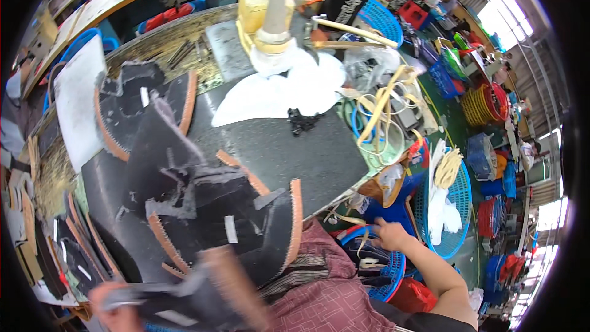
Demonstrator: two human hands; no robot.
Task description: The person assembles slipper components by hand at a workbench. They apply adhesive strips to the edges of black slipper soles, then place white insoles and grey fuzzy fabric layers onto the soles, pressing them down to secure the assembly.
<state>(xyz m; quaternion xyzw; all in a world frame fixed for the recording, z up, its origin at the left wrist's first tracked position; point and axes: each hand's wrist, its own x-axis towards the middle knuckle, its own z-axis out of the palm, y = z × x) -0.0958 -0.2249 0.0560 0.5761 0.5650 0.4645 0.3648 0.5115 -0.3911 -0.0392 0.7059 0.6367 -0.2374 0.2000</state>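
Note:
My left hand [114,310] is at the lower left, closed on a blurred black shoe-upper piece [203,295] with a brown zigzag edge. It hovers beside a pile of similar black pieces [203,203] on the dark worktable [307,154]. To the right of the table, my right hand [390,233] reaches down into a blue plastic basket [381,267]; its fingers are spread over the contents, and what they touch is hard to make out.
A white cone of thread [276,15] on a yellow stand and white cloth [289,89] sit at the table's far side. A white board [77,101] lies at the left. Blue baskets [455,200] and tan straps [384,107] crowd the right.

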